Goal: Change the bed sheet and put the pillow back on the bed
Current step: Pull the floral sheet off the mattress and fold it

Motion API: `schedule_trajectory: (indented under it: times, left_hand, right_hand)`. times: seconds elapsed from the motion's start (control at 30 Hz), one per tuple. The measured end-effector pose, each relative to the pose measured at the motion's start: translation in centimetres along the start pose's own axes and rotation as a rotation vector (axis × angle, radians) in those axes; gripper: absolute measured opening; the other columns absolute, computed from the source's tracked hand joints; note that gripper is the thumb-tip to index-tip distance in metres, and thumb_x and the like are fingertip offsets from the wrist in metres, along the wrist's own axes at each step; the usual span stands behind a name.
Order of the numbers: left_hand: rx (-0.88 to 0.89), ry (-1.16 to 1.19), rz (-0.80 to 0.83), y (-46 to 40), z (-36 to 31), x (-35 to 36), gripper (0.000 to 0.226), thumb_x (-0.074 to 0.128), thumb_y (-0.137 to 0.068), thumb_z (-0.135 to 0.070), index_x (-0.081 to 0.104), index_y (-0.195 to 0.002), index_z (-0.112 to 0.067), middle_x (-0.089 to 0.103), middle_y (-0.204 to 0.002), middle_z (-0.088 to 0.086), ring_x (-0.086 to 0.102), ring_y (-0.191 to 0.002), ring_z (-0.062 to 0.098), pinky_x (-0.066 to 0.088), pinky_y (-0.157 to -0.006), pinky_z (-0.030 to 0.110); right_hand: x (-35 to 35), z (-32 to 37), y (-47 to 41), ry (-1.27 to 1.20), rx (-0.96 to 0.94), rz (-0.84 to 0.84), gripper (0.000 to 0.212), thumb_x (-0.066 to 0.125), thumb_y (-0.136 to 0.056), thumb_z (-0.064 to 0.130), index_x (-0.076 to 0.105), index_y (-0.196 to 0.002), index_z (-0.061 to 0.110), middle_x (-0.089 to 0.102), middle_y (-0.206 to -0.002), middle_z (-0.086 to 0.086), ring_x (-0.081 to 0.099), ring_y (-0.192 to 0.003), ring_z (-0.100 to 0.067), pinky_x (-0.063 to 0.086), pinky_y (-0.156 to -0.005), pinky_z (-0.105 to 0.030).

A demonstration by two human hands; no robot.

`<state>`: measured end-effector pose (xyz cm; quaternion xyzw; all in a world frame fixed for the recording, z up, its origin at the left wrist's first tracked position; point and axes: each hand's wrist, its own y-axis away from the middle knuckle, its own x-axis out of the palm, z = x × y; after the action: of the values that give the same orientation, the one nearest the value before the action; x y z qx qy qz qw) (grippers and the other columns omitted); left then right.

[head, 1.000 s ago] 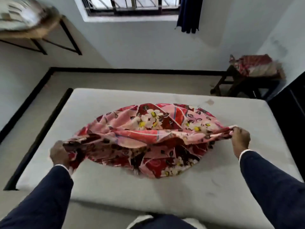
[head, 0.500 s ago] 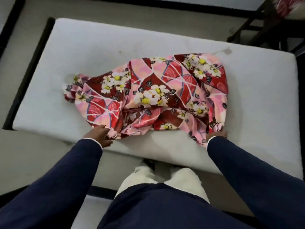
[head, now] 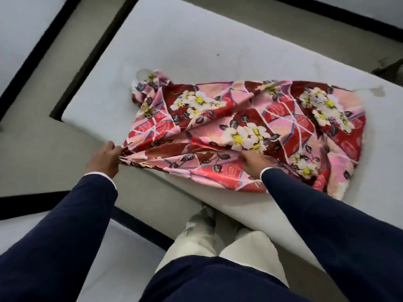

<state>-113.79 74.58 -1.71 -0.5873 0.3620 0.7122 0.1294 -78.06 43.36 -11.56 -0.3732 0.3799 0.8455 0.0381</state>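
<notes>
1. Where it lies bunched on the bare mattress [head: 196, 40], the sheet [head: 250, 131] is a red and pink cloth printed with white, yellow-centred flowers and dark leaves. It covers only the middle and near part of the mattress, and its near edge hangs just over the near side.
2. One corner of the sheet points toward the far left of the mattress; the widest part spreads to the right.
3. Left hand [head: 106, 158]: fingers curled round a gathered corner of the sheet at the near-left edge of the mattress. Folds run taut from this grip across the cloth.
4. Right hand [head: 253, 162]: lies on the near edge of the sheet, fingertips tucked into a fold. The view does not show whether the fingers pinch the cloth or only press on it.
5. Both arms wear dark blue sleeves [head: 65, 225] with a white cuff at each wrist.
6. Mattress: white, with small stains near its far right part.
7. Floor [head: 39, 149]: pale grey, with a black band running along its edges.
8. Pale trousers [head: 244, 243] show at the bottom, just beside the mattress.
</notes>
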Motion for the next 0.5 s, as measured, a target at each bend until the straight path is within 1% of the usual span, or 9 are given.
schedule_trajectory:
  times: [0.03, 0.07, 0.13, 0.2, 0.27, 0.3, 0.33, 0.4, 0.5]
  left_hand:
    - [-0.021, 0.005, -0.025, 0.0, 0.9, 0.4, 0.03, 0.064, -0.07, 0.016, 0.062, -0.095, 0.0, 0.052, -0.096, 0.021, 0.059, -0.072, 0.046, 0.047, -0.055, 0.05]
    - [-0.041, 0.019, -0.048, 0.0, 1.7, 0.9, 0.033, 0.062, -0.071, 0.016, 0.062, -0.098, -0.001, 0.052, -0.099, 0.021, 0.059, -0.073, 0.047, 0.047, -0.056, 0.05]
    - [-0.059, 0.05, -0.071, 0.2, 2.9, 2.1, 0.037, 0.059, -0.07, 0.017, 0.062, -0.102, -0.002, 0.053, -0.104, 0.021, 0.06, -0.074, 0.05, 0.049, -0.057, 0.052]
    - [-0.09, 0.087, -0.113, 0.2, 3.7, 3.2, 0.036, 0.057, -0.071, 0.015, 0.061, -0.102, -0.003, 0.053, -0.104, 0.021, 0.059, -0.078, 0.051, 0.051, -0.061, 0.056]
    - [-0.168, 0.15, -0.161, 0.0, 4.0, 4.0, 0.032, 0.056, -0.074, 0.012, 0.061, -0.101, -0.002, 0.05, -0.101, 0.021, 0.056, -0.083, 0.049, 0.05, -0.066, 0.056]
    - [-0.205, 0.186, -0.182, -0.1, 3.7, 4.1, 0.03, 0.055, -0.074, 0.011, 0.061, -0.101, -0.002, 0.049, -0.1, 0.021, 0.055, -0.085, 0.048, 0.049, -0.067, 0.055]
    - [-0.231, 0.223, -0.206, -0.2, 3.6, 4.4, 0.03, 0.054, -0.075, 0.011, 0.062, -0.101, -0.002, 0.049, -0.1, 0.021, 0.054, -0.087, 0.047, 0.048, -0.068, 0.054]
    - [-0.248, 0.29, -0.254, -0.4, 3.2, 4.8, 0.033, 0.053, -0.074, 0.011, 0.064, -0.102, -0.002, 0.05, -0.1, 0.021, 0.053, -0.09, 0.046, 0.048, -0.07, 0.052]
    - [-0.277, 0.351, -0.286, -0.4, 3.0, 5.4, 0.034, 0.052, -0.075, 0.011, 0.064, -0.104, -0.002, 0.051, -0.102, 0.021, 0.053, -0.09, 0.044, 0.047, -0.07, 0.05]
  right_hand:
    - [-0.1, 1.5, -1.1, -0.024, -0.019, -0.041, 0.021, 0.05, -0.091, 0.01, 0.057, -0.102, 0.026, 0.064, -0.105, -0.004, 0.064, -0.097, -0.027, 0.049, -0.081, -0.034]
    - [-0.2, 2.9, -2.2, -0.024, -0.025, -0.057, 0.023, 0.05, -0.092, 0.008, 0.058, -0.106, 0.025, 0.061, -0.107, -0.002, 0.061, -0.098, -0.024, 0.048, -0.083, -0.034]
    - [0.3, 4.8, -4.2, 0.028, -0.039, -0.077, 0.029, 0.056, -0.09, 0.007, 0.057, -0.116, 0.02, 0.058, -0.115, -0.005, 0.058, -0.108, -0.027, 0.049, -0.089, -0.037]
    - [1.3, 6.0, -5.5, 0.088, -0.009, -0.003, 0.045, 0.063, -0.089, 0.012, 0.05, -0.13, 0.021, 0.052, -0.125, -0.008, 0.054, -0.117, -0.031, 0.049, -0.097, -0.043]
    - [3.0, 6.3, -6.5, 0.157, 0.017, 0.07, 0.068, 0.07, -0.086, 0.022, 0.038, -0.145, 0.029, 0.042, -0.135, -0.008, 0.05, -0.12, -0.035, 0.048, -0.099, -0.048]
    - [3.7, 6.4, -6.7, 0.19, 0.028, 0.082, 0.076, 0.073, -0.084, 0.025, 0.033, -0.148, 0.033, 0.038, -0.138, -0.006, 0.048, -0.12, -0.036, 0.048, -0.098, -0.049]
    - [4.7, 6.4, -6.9, 0.233, 0.036, 0.069, 0.077, 0.073, -0.083, 0.026, 0.033, -0.148, 0.035, 0.037, -0.139, -0.005, 0.047, -0.12, -0.035, 0.047, -0.097, -0.049]
    - [6.2, 6.5, -7.3, 0.313, 0.031, -0.027, 0.064, 0.071, -0.084, 0.025, 0.043, -0.141, 0.032, 0.043, -0.135, -0.006, 0.049, -0.117, -0.034, 0.047, -0.094, -0.047]
    - [7.2, 6.9, -7.6, 0.34, 0.011, -0.206, 0.033, 0.063, -0.089, 0.023, 0.062, -0.122, 0.027, 0.059, -0.123, -0.003, 0.055, -0.11, -0.03, 0.043, -0.091, -0.043]
